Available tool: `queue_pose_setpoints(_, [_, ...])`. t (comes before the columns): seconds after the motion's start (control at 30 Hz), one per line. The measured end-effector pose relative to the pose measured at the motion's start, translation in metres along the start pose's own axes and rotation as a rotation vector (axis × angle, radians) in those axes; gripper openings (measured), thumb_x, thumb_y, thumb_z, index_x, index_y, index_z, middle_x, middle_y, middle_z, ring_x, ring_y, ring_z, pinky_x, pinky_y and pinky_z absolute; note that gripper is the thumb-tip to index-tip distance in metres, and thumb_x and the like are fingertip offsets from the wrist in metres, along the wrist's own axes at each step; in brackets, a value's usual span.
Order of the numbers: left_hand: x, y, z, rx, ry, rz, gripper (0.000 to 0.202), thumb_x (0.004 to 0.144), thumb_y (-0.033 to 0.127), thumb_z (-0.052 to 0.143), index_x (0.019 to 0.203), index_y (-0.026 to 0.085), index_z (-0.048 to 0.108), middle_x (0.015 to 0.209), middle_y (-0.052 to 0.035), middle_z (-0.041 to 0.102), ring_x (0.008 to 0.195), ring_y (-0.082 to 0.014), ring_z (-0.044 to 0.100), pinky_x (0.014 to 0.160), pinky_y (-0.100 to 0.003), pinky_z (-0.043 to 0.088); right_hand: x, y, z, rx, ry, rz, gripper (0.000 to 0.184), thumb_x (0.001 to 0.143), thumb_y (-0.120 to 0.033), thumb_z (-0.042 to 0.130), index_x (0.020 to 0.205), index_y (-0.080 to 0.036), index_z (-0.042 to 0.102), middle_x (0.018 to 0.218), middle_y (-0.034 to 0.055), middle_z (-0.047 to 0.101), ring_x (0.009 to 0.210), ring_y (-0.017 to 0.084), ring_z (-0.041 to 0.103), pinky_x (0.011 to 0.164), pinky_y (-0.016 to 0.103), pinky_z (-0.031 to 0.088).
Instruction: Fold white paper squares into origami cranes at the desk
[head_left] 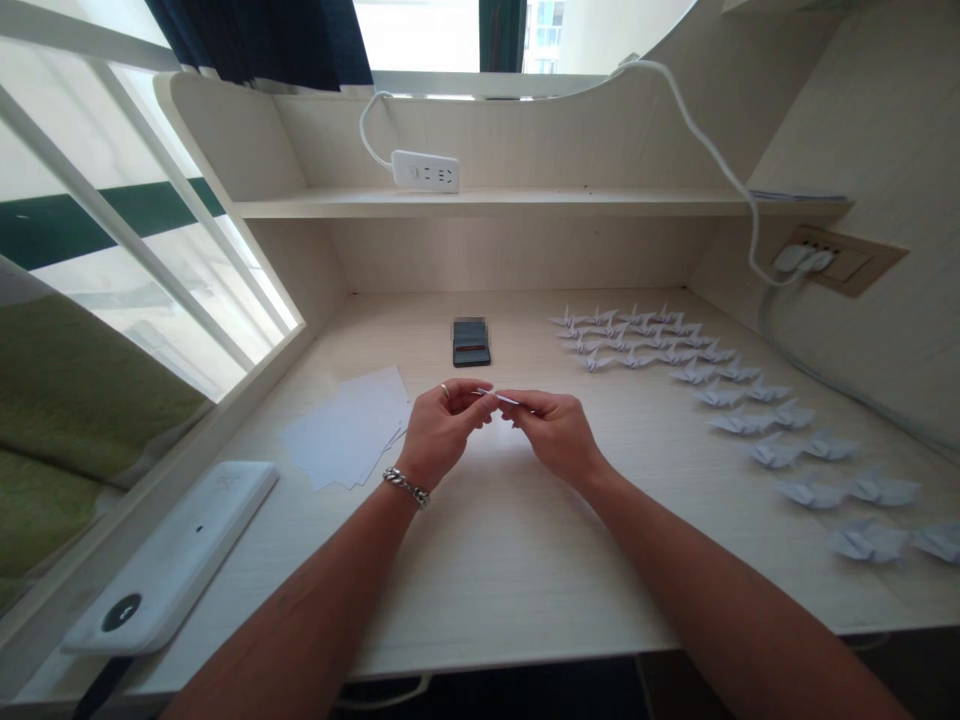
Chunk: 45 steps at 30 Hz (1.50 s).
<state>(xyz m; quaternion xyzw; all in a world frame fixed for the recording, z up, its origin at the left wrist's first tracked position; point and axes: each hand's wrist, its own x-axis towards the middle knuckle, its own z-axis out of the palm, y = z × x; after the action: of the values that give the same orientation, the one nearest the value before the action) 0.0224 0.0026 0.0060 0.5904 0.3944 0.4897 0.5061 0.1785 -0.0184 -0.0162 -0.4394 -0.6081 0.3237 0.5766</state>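
Between my two hands, above the middle of the desk, is a small piece of folded white paper (508,399), seen nearly edge-on. My left hand (447,425) pinches its left end between thumb and fingers. The right end is pinched by my right hand (553,428). The fingers cover most of the paper, so its folded shape cannot be made out. Left of my left hand lies a loose stack of white paper sheets (349,425). Rows of folded white paper cranes (742,421) stand on the right side of the desk.
A small dark open case (471,342) lies beyond my hands. At the left edge rests a white device (176,555) with a dark strap. A power strip (425,171) sits on the shelf (525,204). A white cable (705,140) hangs to the wall socket (847,262) at right.
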Motion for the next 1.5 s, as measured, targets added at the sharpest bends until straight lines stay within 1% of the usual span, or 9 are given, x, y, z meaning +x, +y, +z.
queue_pose_setpoints(0.33, [-0.0004, 0.0, 0.0, -0.027, -0.016, -0.001, 0.034, 0.068, 0.033, 0.079, 0.092, 0.011, 0.069, 0.067, -0.0034, 0.069, 0.061, -0.0117, 0.06, 0.059, -0.024, 0.048, -0.0003, 0.0015, -0.001, -0.048, -0.007, -0.013, 0.025, 0.082, -0.021, 0.061, 0.101, -0.028, 0.075, 0.086, 0.0005, 0.076, 0.079, 0.018, 0.068, 0.074, 0.031, 0.053])
queue_pose_setpoints(0.5, [0.0002, -0.0012, -0.001, -0.054, -0.027, -0.006, 0.034, 0.066, 0.031, 0.08, 0.093, 0.012, 0.069, 0.072, -0.0046, 0.07, 0.064, -0.0123, 0.062, 0.061, -0.024, 0.048, -0.0003, 0.0028, -0.0023, -0.074, -0.001, -0.032, 0.025, 0.082, -0.021, 0.061, 0.101, -0.028, 0.075, 0.092, 0.0002, 0.076, 0.082, 0.019, 0.069, 0.077, 0.032, 0.054])
queue_pose_setpoints(0.77, [0.0, 0.0002, 0.0008, -0.083, 0.018, -0.061, 0.027, 0.068, 0.027, 0.077, 0.09, 0.012, 0.071, 0.068, -0.0034, 0.068, 0.064, -0.0126, 0.062, 0.063, -0.025, 0.049, -0.0005, 0.0003, -0.0041, -0.25, 0.012, -0.258, 0.028, 0.084, -0.015, 0.06, 0.103, -0.031, 0.075, 0.102, -0.0004, 0.074, 0.096, 0.018, 0.069, 0.089, 0.03, 0.052])
queue_pose_setpoints(1.03, [0.0008, -0.0021, 0.0003, -0.129, 0.044, -0.095, 0.024, 0.071, 0.028, 0.072, 0.088, 0.011, 0.074, 0.071, -0.0055, 0.07, 0.066, -0.0138, 0.063, 0.066, -0.027, 0.052, -0.0005, 0.0027, -0.0054, -0.378, 0.009, -0.336, 0.026, 0.087, -0.019, 0.059, 0.106, -0.03, 0.073, 0.107, 0.0014, 0.073, 0.101, 0.019, 0.067, 0.093, 0.032, 0.052])
queue_pose_setpoints(1.13, [0.0016, -0.003, -0.0001, -0.106, 0.085, -0.092, 0.024, 0.07, 0.027, 0.073, 0.088, 0.011, 0.074, 0.071, -0.0062, 0.071, 0.066, -0.0147, 0.064, 0.068, -0.029, 0.053, -0.0005, 0.0033, -0.0053, -0.342, 0.002, -0.278, 0.027, 0.085, -0.017, 0.059, 0.105, -0.029, 0.074, 0.109, 0.003, 0.072, 0.103, 0.02, 0.066, 0.096, 0.034, 0.05])
queue_pose_setpoints(1.23, [0.0022, -0.004, -0.0006, -0.078, 0.121, -0.073, 0.025, 0.068, 0.026, 0.074, 0.089, 0.011, 0.074, 0.072, -0.0072, 0.073, 0.067, -0.0153, 0.065, 0.07, -0.03, 0.054, 0.0011, 0.0036, -0.0054, -0.212, -0.006, -0.146, 0.03, 0.081, -0.013, 0.058, 0.102, -0.027, 0.075, 0.115, 0.0042, 0.07, 0.111, 0.021, 0.063, 0.098, 0.036, 0.049])
queue_pose_setpoints(1.3, [0.0023, -0.0041, -0.001, -0.066, 0.121, -0.057, 0.025, 0.068, 0.025, 0.074, 0.089, 0.011, 0.074, 0.073, -0.0075, 0.073, 0.067, -0.0155, 0.066, 0.071, -0.03, 0.054, 0.003, 0.0035, -0.0053, -0.074, 0.004, -0.032, 0.029, 0.078, -0.013, 0.06, 0.1, -0.024, 0.075, 0.117, 0.0054, 0.069, 0.112, 0.023, 0.062, 0.093, 0.036, 0.053])
queue_pose_setpoints(1.4, [0.0017, -0.0034, -0.0012, -0.066, 0.113, -0.034, 0.026, 0.069, 0.025, 0.073, 0.09, 0.011, 0.074, 0.072, -0.0069, 0.073, 0.067, -0.0155, 0.066, 0.07, -0.03, 0.054, 0.0057, 0.0019, -0.0049, 0.144, 0.048, 0.151, 0.026, 0.076, -0.02, 0.065, 0.099, -0.02, 0.075, 0.109, 0.0079, 0.072, 0.098, 0.023, 0.067, 0.082, 0.036, 0.057])
queue_pose_setpoints(1.5, [0.0008, -0.0019, -0.001, -0.064, 0.1, -0.017, 0.026, 0.069, 0.025, 0.073, 0.092, 0.012, 0.073, 0.073, -0.0065, 0.073, 0.067, -0.0155, 0.066, 0.071, -0.03, 0.054, 0.0072, -0.0007, -0.0047, 0.3, 0.078, 0.262, 0.025, 0.075, -0.026, 0.067, 0.097, -0.017, 0.075, 0.094, 0.008, 0.075, 0.086, 0.021, 0.069, 0.078, 0.036, 0.058])
